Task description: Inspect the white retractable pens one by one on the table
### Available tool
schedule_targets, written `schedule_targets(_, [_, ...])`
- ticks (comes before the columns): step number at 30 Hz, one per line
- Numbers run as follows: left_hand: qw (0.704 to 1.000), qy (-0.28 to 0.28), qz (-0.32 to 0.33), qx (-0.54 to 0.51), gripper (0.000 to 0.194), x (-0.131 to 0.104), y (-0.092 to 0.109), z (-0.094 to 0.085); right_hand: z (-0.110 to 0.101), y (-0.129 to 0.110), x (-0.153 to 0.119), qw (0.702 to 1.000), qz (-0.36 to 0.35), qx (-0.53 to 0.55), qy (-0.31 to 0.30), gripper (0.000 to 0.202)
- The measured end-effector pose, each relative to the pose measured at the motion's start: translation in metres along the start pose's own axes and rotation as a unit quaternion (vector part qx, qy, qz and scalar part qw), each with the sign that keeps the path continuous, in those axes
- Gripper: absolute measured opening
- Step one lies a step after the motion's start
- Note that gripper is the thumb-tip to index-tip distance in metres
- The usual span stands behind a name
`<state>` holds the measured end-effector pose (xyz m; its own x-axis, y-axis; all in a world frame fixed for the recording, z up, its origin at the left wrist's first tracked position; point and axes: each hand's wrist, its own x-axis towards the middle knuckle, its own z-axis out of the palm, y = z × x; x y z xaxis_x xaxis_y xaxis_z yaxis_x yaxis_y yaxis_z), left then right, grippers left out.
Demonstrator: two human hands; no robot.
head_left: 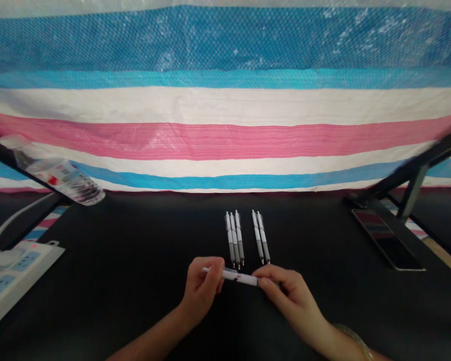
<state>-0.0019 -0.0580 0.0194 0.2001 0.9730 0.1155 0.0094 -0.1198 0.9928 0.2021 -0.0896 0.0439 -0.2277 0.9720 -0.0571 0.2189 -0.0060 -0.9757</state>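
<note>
A: Where's the pen [236,275] right now?

B: Held level just above the black table [135,281], near the middle of its front edge. The left hand [202,286] pinches its clip end between thumb and fingertips; the right hand [285,291] pinches the grey tip end the same way. Both grips are pressed tight on the barrel, neither hand spread.

A: What could go wrong from here?

B: I'd judge the two halves could slip apart if the hands pull or twist unevenly, and a small inner part could drop onto the dark cloth and be hard to spot. A knuckle could also nudge the laid-out pens just behind, knocking their rows askew.

A: How many of those?

B: Five lying on the table: a group of three pens [235,239] side by side, and a pair of pens [261,236] just to its right. With the held one, six in all.

A: Anything else?

B: One water bottle [60,175] tilted at the far left corner, one power strip [11,271] at the left edge, one phone [388,238] toward the right edge, and a striped tarp [225,100] along the back
</note>
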Motion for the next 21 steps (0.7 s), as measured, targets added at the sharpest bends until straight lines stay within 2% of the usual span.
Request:
schedule_targets(3, [0.999,0.026,-0.026,-0.003,0.064,-0.005,0.000,0.005,-0.001,0.001,-0.004,0.994,-0.060,-0.082,0.041,0.030])
schedule_targets(5, [0.997,0.035,-0.068,-0.033,0.063,-0.006,-0.001,0.008,0.000,0.008,-0.007,0.983,-0.116,-0.115,0.083,0.020])
schedule_targets(7, [0.988,0.042,-0.122,-0.083,0.062,-0.006,-0.004,0.011,0.002,0.017,-0.011,0.958,-0.201,-0.150,0.142,0.012])
schedule_targets(8, [0.983,0.047,-0.143,-0.106,0.061,-0.006,-0.006,0.012,0.003,0.020,-0.012,0.943,-0.236,-0.171,0.162,0.015])
schedule_targets(10, [0.980,0.052,-0.146,-0.127,0.060,-0.005,-0.009,0.013,0.005,0.025,-0.013,0.926,-0.267,-0.194,0.183,0.019])
schedule_targets(12, [0.986,0.042,-0.107,-0.125,0.058,-0.004,-0.012,0.012,0.007,0.024,-0.013,0.939,-0.238,-0.179,0.174,0.017])
schedule_targets(14, [0.990,0.016,-0.058,-0.129,0.054,-0.002,-0.013,0.008,0.008,0.019,-0.012,0.966,-0.174,-0.131,0.142,0.012])
schedule_targets(17, [0.989,-0.003,-0.014,-0.147,0.046,0.001,-0.014,0.002,0.011,0.013,-0.009,0.997,-0.047,-0.006,0.055,0.024])
schedule_targets(19, [0.989,0.005,0.001,-0.147,0.044,0.004,-0.016,-0.004,0.013,0.013,-0.008,0.991,0.054,0.119,-0.031,0.040])
schedule_targets(21, [0.991,0.012,0.011,-0.136,0.044,0.007,-0.017,-0.008,0.017,0.016,-0.007,0.955,0.145,0.231,-0.114,0.051])
